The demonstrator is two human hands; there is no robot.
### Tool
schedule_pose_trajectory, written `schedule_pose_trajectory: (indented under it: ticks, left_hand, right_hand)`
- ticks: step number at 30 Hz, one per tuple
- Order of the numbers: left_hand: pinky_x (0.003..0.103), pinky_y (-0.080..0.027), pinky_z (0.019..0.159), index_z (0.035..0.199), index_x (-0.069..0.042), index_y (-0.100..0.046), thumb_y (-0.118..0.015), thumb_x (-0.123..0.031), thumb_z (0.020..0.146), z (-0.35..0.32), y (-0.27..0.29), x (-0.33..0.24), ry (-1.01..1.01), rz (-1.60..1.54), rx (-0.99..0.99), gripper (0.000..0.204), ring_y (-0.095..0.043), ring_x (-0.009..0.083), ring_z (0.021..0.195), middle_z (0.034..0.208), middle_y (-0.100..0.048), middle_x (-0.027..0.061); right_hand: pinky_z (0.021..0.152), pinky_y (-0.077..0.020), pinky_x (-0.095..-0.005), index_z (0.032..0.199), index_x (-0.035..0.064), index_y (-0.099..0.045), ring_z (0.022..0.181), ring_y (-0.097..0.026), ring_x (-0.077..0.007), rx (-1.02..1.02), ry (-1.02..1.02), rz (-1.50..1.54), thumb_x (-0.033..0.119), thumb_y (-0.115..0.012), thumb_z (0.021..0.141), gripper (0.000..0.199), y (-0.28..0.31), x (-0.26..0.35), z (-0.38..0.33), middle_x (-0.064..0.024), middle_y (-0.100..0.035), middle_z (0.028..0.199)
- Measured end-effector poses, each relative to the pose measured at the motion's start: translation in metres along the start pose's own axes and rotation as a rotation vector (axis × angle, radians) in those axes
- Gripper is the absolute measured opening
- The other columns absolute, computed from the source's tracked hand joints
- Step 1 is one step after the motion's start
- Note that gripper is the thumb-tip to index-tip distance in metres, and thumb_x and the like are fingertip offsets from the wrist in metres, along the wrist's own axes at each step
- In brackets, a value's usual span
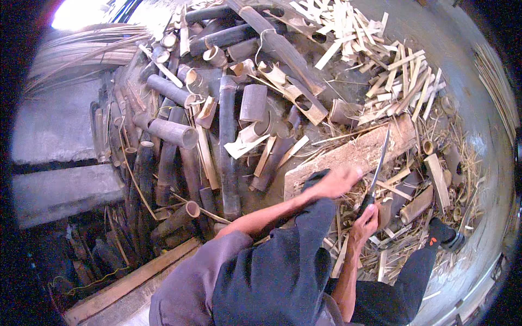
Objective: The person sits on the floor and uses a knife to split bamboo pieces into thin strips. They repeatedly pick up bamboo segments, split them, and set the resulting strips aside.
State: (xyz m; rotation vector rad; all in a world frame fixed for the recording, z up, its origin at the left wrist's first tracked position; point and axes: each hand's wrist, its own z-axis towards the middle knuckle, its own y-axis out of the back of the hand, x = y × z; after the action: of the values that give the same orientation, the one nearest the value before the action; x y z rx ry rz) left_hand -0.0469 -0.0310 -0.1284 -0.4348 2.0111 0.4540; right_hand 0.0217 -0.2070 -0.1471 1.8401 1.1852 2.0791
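My right hand (365,224) is closed around the black handle of a knife (380,163), whose long blade points up and away across the wooden plank (353,152). Just left of the blade, my left hand (338,182) hovers by the plank's near edge, above my bent knee. Motion blurs its fingers; they look stretched out, and I see nothing held in them. The thick, rough-topped plank lies slantwise in front of me. Beyond its right end lies a heap of pale split bamboo strips (405,81).
Dark bamboo poles and cut tubes (174,133) lie scattered ahead and left. More pale pieces (348,24) are piled at the far side. Shavings and offcuts (435,185) cover the ground right, around my foot (443,233). Concrete slabs (60,125) stand at far left.
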Motion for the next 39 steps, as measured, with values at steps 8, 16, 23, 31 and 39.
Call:
schedule_pose_trajectory:
  ticks: [8,16,23,31,39]
  left_hand:
    - [0.041,-0.045,0.087,0.116,0.006,-0.05,-0.053,-0.053,0.087,0.095,0.198,0.114,0.346,-0.5,-1.008,0.065,-0.056,0.0313,0.105,0.113,-0.058,0.0215]
    - [0.039,-0.046,0.075,0.091,-0.012,-0.059,-0.05,-0.019,0.088,0.124,0.24,0.18,0.281,0.529,-1.028,0.012,-0.056,0.0293,0.085,0.092,-0.058,0.0087]
    - [0.032,-0.045,0.074,0.1,-0.007,-0.057,-0.036,-0.019,0.096,0.068,0.195,0.129,-0.171,-0.354,-1.101,0.024,-0.057,0.0217,0.082,0.089,-0.061,0.0088]
    - [0.038,-0.047,0.071,0.098,0.0,-0.054,-0.046,-0.004,0.092,0.041,0.193,0.137,-0.216,0.184,-1.282,0.01,-0.062,0.0288,0.079,0.087,-0.064,0.0175]
    - [0.037,-0.046,0.074,0.107,-0.002,-0.052,-0.037,-0.033,0.1,0.049,0.179,0.092,0.071,-0.366,-1.305,0.035,-0.057,0.0229,0.088,0.095,-0.057,0.0079]
  right_hand:
    - [0.059,-0.0434,-0.0278,0.123,-0.0007,-0.054,0.064,-0.052,-0.0117,0.2,-0.281,0.144,0.033,-0.049,0.097,0.043,0.0,0.005,-0.016,-0.0038,-0.056,0.076]
    - [0.064,-0.0447,-0.0347,0.116,-0.0044,-0.054,0.067,-0.055,-0.0195,0.252,-0.224,0.048,0.034,-0.048,0.098,0.044,-0.016,-0.02,-0.02,-0.01,-0.06,0.078]
    - [0.055,-0.0392,-0.0264,0.131,0.0018,-0.048,0.062,-0.05,-0.01,0.257,-0.169,0.05,0.031,-0.047,0.1,0.043,-0.02,-0.042,-0.02,-0.0033,-0.054,0.073]
    - [0.063,-0.0446,-0.0332,0.109,-0.0022,-0.055,0.068,-0.055,-0.0193,0.351,-0.197,0.04,0.033,-0.047,0.099,0.038,-0.019,-0.038,-0.018,-0.009,-0.059,0.077]
    - [0.065,-0.0449,-0.0367,0.102,-0.0033,-0.055,0.07,-0.056,-0.0217,0.331,-0.236,-0.003,0.034,-0.05,0.098,0.038,-0.017,-0.033,-0.016,-0.0116,-0.06,0.077]
